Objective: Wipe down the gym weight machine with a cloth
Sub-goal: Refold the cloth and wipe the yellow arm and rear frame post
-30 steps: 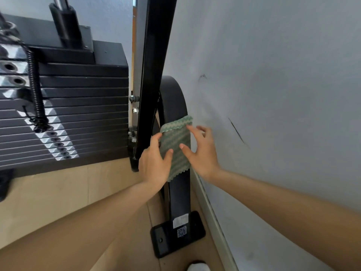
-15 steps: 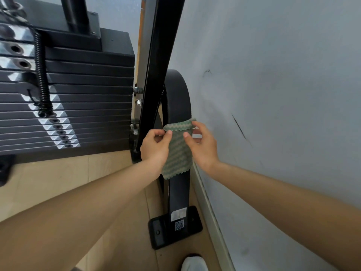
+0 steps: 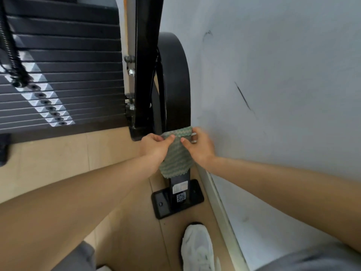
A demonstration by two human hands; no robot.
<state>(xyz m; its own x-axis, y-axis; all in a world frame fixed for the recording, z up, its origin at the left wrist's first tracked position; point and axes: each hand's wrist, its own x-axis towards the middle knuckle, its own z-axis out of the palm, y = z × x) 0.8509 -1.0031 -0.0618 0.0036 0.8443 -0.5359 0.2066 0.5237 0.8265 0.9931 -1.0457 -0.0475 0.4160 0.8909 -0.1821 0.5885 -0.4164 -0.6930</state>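
Left grip and right grip each pinched a top corner of the cloth, stretching it across the post, likely for wiping.

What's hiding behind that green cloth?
The machine's black curved post goes behind the green cloth; you can see it above and below. The part right behind is covered. The left hand and right hand pinch its top.

Both arms outstretched, hands close together.
Left hand and right hand each pinch an upper corner of the cloth.
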